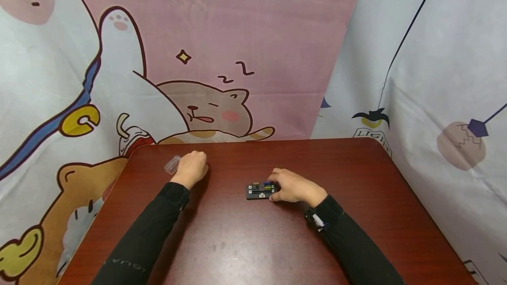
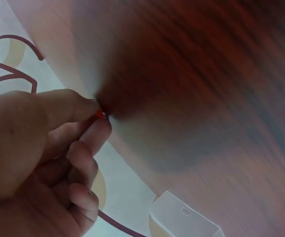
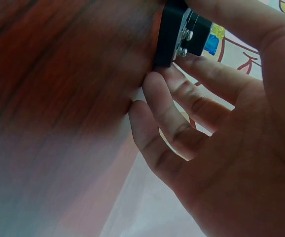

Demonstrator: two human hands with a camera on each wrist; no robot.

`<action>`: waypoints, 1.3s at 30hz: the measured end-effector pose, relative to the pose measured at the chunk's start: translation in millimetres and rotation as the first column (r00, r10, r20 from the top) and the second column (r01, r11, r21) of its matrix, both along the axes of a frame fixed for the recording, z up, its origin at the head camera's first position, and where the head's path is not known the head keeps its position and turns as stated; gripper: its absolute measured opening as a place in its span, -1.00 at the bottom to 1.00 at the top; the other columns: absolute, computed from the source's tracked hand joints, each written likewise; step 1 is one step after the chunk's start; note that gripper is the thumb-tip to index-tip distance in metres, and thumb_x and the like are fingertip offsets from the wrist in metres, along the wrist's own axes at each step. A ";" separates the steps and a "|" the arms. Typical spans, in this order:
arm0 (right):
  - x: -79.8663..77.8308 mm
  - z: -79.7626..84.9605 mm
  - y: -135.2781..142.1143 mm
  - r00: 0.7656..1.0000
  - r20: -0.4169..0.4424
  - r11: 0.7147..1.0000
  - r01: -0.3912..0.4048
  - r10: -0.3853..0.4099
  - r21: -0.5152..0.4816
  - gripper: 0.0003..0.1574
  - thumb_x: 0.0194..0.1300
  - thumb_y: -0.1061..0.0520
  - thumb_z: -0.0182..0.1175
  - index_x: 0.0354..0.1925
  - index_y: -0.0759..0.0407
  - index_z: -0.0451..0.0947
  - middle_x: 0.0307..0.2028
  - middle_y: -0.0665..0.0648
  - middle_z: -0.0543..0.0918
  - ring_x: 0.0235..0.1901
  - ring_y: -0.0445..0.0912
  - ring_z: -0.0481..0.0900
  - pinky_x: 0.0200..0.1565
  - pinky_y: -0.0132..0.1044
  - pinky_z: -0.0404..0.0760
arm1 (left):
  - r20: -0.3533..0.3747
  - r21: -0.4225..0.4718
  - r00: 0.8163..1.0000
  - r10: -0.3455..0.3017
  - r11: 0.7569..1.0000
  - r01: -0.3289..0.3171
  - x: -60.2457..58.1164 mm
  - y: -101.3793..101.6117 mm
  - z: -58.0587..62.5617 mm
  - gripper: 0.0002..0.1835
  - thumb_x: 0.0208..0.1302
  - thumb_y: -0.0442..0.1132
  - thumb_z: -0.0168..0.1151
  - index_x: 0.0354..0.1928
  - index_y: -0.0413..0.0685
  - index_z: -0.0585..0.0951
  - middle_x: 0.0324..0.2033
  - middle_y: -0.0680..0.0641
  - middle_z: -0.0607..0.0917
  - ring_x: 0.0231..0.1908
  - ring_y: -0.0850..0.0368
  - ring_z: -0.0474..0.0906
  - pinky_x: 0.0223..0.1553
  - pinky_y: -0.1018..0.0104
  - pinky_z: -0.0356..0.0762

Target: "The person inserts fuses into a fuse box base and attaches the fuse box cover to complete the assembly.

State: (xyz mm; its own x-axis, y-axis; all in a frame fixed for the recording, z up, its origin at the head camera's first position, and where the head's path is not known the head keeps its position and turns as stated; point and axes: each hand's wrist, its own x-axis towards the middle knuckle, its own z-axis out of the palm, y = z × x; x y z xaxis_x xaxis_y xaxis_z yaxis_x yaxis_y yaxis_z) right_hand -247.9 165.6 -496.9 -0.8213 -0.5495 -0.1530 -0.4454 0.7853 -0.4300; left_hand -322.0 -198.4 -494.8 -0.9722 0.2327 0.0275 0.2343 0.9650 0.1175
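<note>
Near the far left of the table, my left hand [image 1: 192, 168] is lowered towards the surface. In the left wrist view, its thumb and index finger pinch a tiny red piece [image 2: 101, 114], mostly hidden by the fingertips. A clear plastic box [image 1: 172, 165] lies just left of that hand. My right hand [image 1: 295, 186] grips the right end of a black fuse block [image 1: 255, 195] between thumb and fingers. Metal screws and small coloured fuses, blue and yellow among them, show on the block. In the right wrist view, the other fingertips [image 3: 155, 84] reach down to the table.
The brown wooden table [image 1: 237, 241] has rounded far corners. Behind it hangs a cartoon-printed cloth [image 1: 285, 56], which also comes down along both sides. A small white device [image 1: 318, 221] sits on my right sleeve.
</note>
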 end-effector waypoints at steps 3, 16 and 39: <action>-0.3 -0.6 -0.3 1.000 0.001 1.000 -0.003 0.003 -0.006 -0.40 0.34 -0.09 0.59 0.26 0.03 0.72 0.03 -0.06 0.62 -0.01 -0.15 0.55 0.16 -0.11 0.62 | 0.001 0.011 1.000 -0.007 1.000 0.007 0.2 -2.7 -0.4 -0.86 0.45 -0.31 0.40 -0.26 -0.26 0.79 -0.36 -0.18 0.79 -0.39 -0.06 0.63 -0.19 -0.05 0.71; -1.7 -2.1 0.7 1.000 0.015 1.000 0.002 -0.002 -0.003 -0.39 0.33 -0.09 0.60 0.27 0.03 0.72 0.05 -0.05 0.62 0.00 -0.14 0.56 0.17 -0.08 0.62 | -0.071 0.015 0.994 -0.087 0.996 0.088 9.8 0.8 0.1 -0.85 0.49 -0.25 0.43 -0.16 -0.22 0.81 -0.26 -0.18 0.80 -0.22 -0.15 0.77 -0.06 -0.11 0.76; -2.1 -3.7 1.0 1.000 0.012 1.000 -0.002 0.002 -0.022 -0.42 0.34 -0.08 0.59 0.26 0.02 0.73 0.04 -0.05 0.62 0.00 -0.13 0.55 0.17 -0.06 0.63 | -0.254 -0.029 0.867 -0.428 0.900 0.436 61.2 79.6 34.0 -0.89 0.53 -0.23 0.42 -0.10 -0.05 0.87 -0.23 -0.03 0.82 -0.17 0.01 0.81 0.02 0.02 0.73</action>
State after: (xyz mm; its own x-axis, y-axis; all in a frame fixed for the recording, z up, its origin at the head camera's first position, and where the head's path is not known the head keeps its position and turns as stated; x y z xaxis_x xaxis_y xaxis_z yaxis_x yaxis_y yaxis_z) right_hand -250.0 166.6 -500.7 -0.8183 -0.5548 -0.1505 -0.4420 0.7747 -0.4522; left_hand -260.9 -118.8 -460.8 -0.7349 0.6235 0.2668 0.6521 0.7577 0.0256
